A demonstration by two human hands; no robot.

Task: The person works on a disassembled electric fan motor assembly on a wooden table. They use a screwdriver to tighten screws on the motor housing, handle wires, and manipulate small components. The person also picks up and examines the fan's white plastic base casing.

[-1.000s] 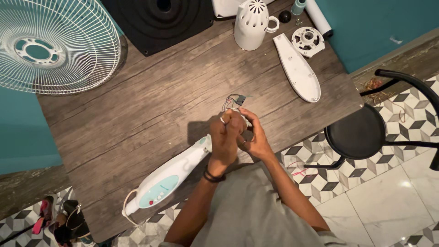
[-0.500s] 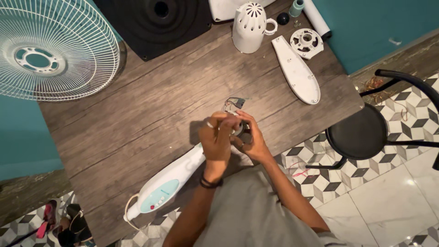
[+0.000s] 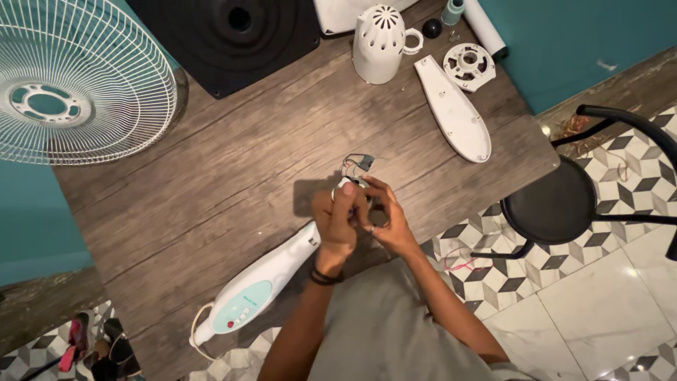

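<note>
Both hands meet over the near edge of the table, closed around the top end of a white fan control housing [image 3: 264, 286]. The left hand [image 3: 337, 224] wraps its fingers over that end, apparently to steady it, while the right hand [image 3: 386, 220] pinches a small part beside it; what exactly sits between the fingertips is hidden by the hands. A bundle of thin coloured wires ending in a small dark component [image 3: 358, 164] rises just beyond the fingers, kept clear of the grip so the leads stay accessible. The housing lies slantwise on the wooden table [image 3: 211, 162], its lower end toward the near-left corner, where a pale teal oval panel carries small buttons, one of them red; a white cord loops from that end. Farther out, at the right of the table, lies a long white cover plate [image 3: 455, 109], inner side up, with a round white slotted fitting [image 3: 469, 65] just beyond it. A white vented motor cover [image 3: 381, 44] with a loop at its side stands upright near the far edge. A black round base [image 3: 233, 35] lies far left of it, and a white wire fan guard [image 3: 67, 81] overhangs the left end. A black stool [image 3: 557, 208] stands on patterned floor tiles at the right.
</note>
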